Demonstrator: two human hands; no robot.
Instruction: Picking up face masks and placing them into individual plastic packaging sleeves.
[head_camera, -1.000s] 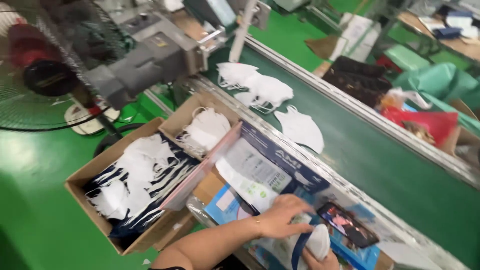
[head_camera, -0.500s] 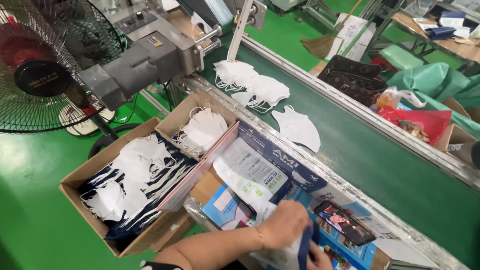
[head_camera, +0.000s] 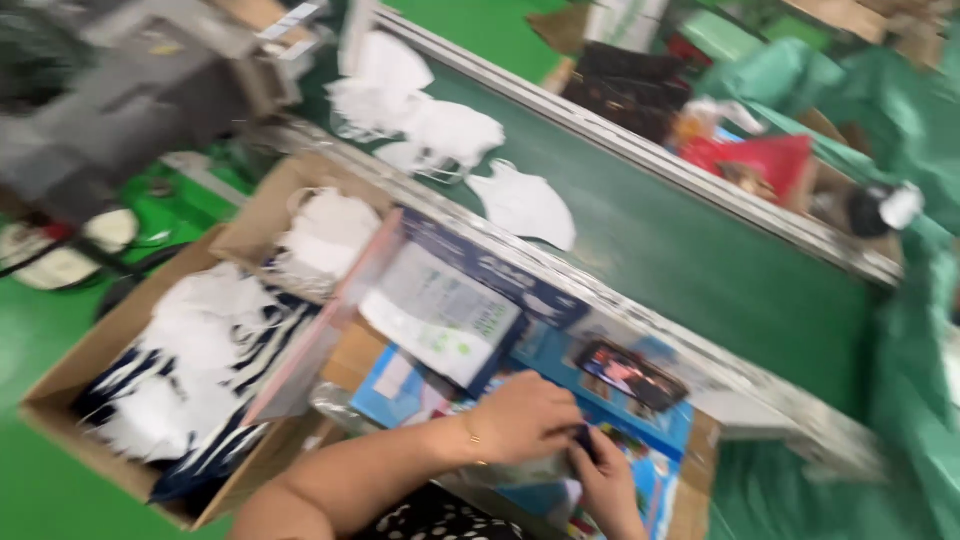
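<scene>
The picture is blurred by motion. My left hand (head_camera: 525, 415) and my right hand (head_camera: 605, 485) meet at the bottom centre, fingers curled together over a clear plastic packet (head_camera: 500, 470) lying on blue printed packaging (head_camera: 650, 460). A small dark piece (head_camera: 585, 440) shows between the fingers of both hands; what it is I cannot make out. Just beyond the hands a phone (head_camera: 630, 372) lies flat with its screen lit. A stack of blue and white printed packets (head_camera: 445, 310) leans to the left of my left hand.
A cardboard box (head_camera: 60, 390) of white masks with dark straps stands at the left, a second box of masks (head_camera: 325, 235) behind it. Loose white masks (head_camera: 525, 205) lie on the green conveyor belt (head_camera: 690, 270). A grey machine (head_camera: 150, 80) stands top left, a red bag (head_camera: 765, 160) beyond the belt.
The view has moved closer and swung right, so the fan is gone. My left hand slid right to join the right hand; the white mask seen in the right hand is now hidden.
</scene>
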